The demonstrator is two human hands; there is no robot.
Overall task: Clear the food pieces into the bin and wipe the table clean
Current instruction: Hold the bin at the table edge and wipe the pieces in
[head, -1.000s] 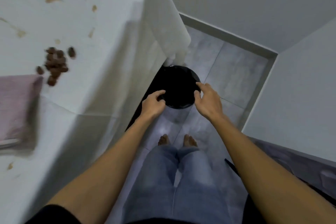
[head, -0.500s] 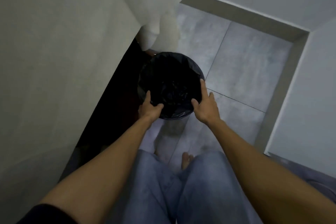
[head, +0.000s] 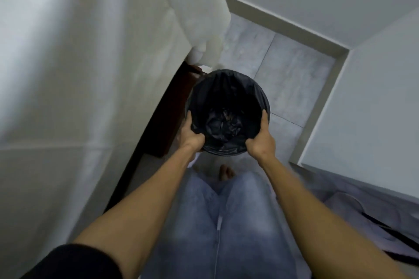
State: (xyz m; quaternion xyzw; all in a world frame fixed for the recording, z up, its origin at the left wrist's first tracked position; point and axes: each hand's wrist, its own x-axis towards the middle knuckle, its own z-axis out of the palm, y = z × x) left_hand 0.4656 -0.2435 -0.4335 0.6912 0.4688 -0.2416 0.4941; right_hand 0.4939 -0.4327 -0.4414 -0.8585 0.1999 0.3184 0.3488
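Bin (head: 227,95) first: it is a round one lined with a black bag, and both of the person's hands have a grip on its near rim. The left hand (head: 191,136) clasps the near-left edge, thumb hooked over the liner and fingers wrapped down the outside. The right hand (head: 260,140) is closed on the near-right edge in the same way, thumb inside the rim, fingers out of sight behind the wall of the bin. Whether the bin stands on the floor or is raised off it, I cannot tell.

Down in the bottom of the liner lie crumpled folds of bag with a few brownish scraps (head: 227,116) among them, too dim to make out further.

Both bare forearms reach forward from the near edge, a black sleeve (head: 74,263) showing at the left one. Between them are blue jeans (head: 217,222) and, just near of the bin, the toes of a bare foot (head: 225,172) on the grey tiled floor (head: 292,70).

To the left hangs a white cloth (head: 90,75) draped off the counter, its far corner dropping just above the bin's far-left rim. A dark wooden leg (head: 174,108) shows under the cloth, just beside the bin. Pale walls close the corner on the right and far side.
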